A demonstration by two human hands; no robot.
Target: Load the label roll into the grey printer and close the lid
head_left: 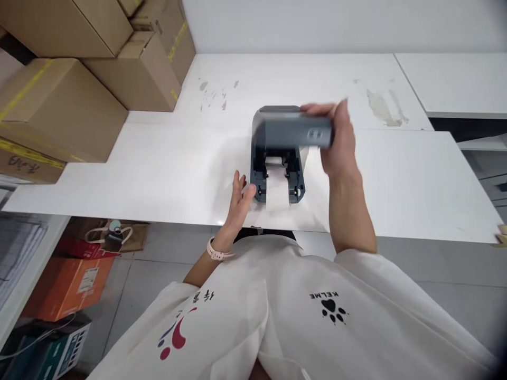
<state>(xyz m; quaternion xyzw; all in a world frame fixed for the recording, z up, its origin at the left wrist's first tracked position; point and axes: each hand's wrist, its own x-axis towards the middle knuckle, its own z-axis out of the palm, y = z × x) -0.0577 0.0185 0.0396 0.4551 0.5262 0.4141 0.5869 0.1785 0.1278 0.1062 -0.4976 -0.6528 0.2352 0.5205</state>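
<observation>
A dark grey label printer point(259, 182) stands on the white table, its inside showing. A white paper strip point(277, 186) runs through the middle and out over the front edge. My right hand point(339, 138) grips the right end of the printer's lid point(291, 131), which is raised over the back part and slightly blurred. My left hand point(238, 203) is beside the printer's front left corner, fingers spread and thumb at or near the casing; whether it touches I cannot tell. Nothing is in the left hand.
Cardboard boxes point(59, 113) are stacked at the back left of the white table point(170, 169). A white wall point(336, 26) rises behind. Below the table's left end are an orange box point(69, 287) and a paper bag point(137, 237) on the floor.
</observation>
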